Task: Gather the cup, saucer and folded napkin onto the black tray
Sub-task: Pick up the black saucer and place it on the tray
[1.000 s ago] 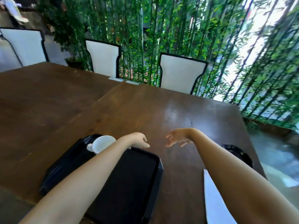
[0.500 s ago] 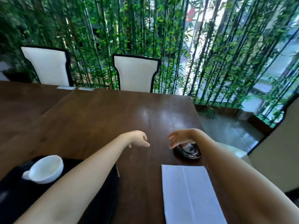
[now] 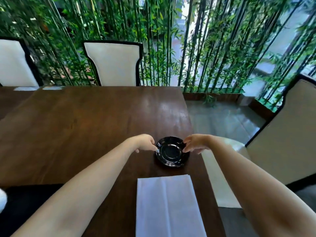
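A glossy black saucer (image 3: 171,152) lies flat on the dark wooden table (image 3: 85,127) near its right edge. My left hand (image 3: 145,142) has its fingertips on the saucer's left rim. My right hand (image 3: 195,144) pinches the right rim between thumb and fingers. A white folded napkin (image 3: 167,206) lies just in front of the saucer, between my forearms. The black tray (image 3: 25,199) shows at the lower left, partly under my left arm. Only a white sliver of the cup (image 3: 2,200) shows on it at the frame's left edge.
Two white chairs with black frames (image 3: 114,64) stand at the table's far side before a bamboo screen. Another chair (image 3: 282,134) stands to the right, past the table's right edge (image 3: 193,127). Two small white cards (image 3: 51,88) lie at the far left.
My view has swung right, so the tray and cup slid to the left edge. Both hands moved onto the saucer and closed on its rim from either side.
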Demonstrator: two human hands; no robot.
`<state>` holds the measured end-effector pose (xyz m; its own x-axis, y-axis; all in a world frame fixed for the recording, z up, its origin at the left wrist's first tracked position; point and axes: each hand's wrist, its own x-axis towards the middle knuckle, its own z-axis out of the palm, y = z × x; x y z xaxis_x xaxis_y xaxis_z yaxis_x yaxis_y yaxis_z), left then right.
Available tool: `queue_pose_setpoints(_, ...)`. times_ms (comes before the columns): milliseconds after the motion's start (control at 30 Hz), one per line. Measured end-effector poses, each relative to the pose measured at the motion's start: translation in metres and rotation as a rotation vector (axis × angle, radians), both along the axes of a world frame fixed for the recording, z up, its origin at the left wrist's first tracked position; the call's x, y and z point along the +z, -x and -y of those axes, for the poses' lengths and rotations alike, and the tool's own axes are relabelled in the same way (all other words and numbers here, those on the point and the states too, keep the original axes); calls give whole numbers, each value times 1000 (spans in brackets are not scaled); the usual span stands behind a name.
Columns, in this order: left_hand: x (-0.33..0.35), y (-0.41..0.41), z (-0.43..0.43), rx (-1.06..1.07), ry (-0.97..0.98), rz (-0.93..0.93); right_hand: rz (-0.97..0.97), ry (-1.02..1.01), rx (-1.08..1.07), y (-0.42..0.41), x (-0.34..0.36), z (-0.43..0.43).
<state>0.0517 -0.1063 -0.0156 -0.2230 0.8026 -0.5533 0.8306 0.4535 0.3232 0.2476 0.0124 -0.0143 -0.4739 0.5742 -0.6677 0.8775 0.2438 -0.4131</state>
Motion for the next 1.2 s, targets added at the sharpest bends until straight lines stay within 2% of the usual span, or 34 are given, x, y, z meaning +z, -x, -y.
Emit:
queue_pose_setpoints(200,-32,-10,-28,29,73,4,5,-21,-8,-13,-39,-27)
queue_pose_setpoints(367,-55,-10,-47,93,43,-9,-42,-40,-25,-13,-66,-44)
queue_pose_setpoints(533,-82,-9,-56,180,-76,48,-213,-28,-111,-11,-90,-56)
queue_pose_setpoints(733,-110,-12,-48,290,-334,158,-374,-47,-138,-16,-115,-62)
queue_pose_setpoints(1000,-128,-16,-36,451,-449,280,-494,-135,-224,-14,-131,-53)
queue_pose_setpoints(1200,-128,-17,-33,519,-500,333,-557,-130,-219,-15,-127,-49)
